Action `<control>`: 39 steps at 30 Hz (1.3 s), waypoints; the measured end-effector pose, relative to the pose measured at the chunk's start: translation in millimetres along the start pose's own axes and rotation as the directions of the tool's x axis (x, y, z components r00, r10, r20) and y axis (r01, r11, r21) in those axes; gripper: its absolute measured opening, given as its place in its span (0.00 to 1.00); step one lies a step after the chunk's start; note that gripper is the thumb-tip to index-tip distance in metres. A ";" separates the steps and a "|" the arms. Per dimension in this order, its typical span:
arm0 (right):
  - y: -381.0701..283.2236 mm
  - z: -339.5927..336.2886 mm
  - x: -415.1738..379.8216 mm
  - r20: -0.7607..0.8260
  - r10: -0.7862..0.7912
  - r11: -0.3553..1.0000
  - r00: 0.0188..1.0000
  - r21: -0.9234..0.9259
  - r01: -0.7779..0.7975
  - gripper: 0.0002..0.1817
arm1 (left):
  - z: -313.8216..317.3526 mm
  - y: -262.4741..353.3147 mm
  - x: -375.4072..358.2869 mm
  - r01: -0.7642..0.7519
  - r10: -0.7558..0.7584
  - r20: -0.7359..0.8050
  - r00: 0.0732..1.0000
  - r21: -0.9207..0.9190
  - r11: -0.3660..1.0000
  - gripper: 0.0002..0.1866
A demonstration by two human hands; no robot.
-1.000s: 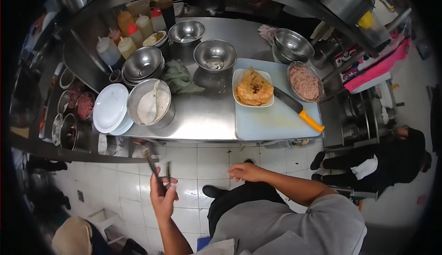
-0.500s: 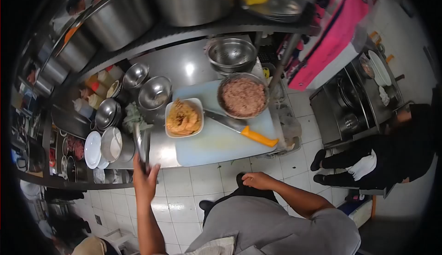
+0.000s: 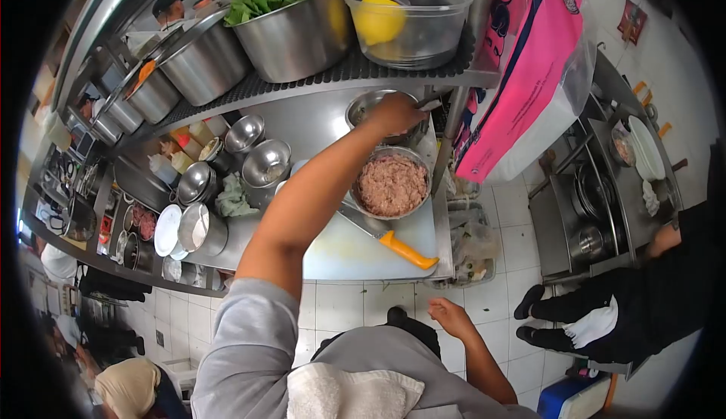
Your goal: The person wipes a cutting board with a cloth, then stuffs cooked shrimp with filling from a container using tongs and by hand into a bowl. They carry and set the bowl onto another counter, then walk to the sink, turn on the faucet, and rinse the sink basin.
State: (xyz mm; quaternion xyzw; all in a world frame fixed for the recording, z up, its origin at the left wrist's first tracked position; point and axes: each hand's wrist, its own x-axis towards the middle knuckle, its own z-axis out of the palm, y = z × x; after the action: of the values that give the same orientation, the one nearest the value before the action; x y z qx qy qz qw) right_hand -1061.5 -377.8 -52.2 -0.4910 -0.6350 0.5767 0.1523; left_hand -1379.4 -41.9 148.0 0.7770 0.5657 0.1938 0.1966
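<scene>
My left arm reaches over the steel table, and my left hand is closed over the steel bowls at the back. A dark, narrow thing sticks out at its right; I cannot make out what it is. Just below this hand sits a steel bowl of minced meat. An orange-handled knife lies on the pale cutting board. My forearm hides most of the board's left part. My right hand hangs low in front of the table, its fingers curled, with nothing visible in it.
Overhead, a shelf bears steel pots, green leaves and a clear tub. A pink bag hangs at the right. Small bowls and a greenish cloth sit left. A person in black is at the right.
My left hand has gone from the table's front left to the back bowls. The forearm now covers the white dish of orange food. My right hand has shifted right and down; the view has shifted.
</scene>
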 end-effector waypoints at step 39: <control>-630.1 524.0 197.5 0.118 -0.986 0.104 0.114 -0.083 0.991 0.13 | 53.2 -75.7 -918.6 0.901 -0.964 -0.265 -0.022 -0.422 0.095 0.21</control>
State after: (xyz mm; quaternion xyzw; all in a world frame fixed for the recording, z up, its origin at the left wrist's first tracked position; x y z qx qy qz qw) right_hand -1834.9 -432.6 278.6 0.0566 -0.8416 0.2904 0.4520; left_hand -1674.0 -902.6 -9.0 0.1017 0.9514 0.2331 0.1738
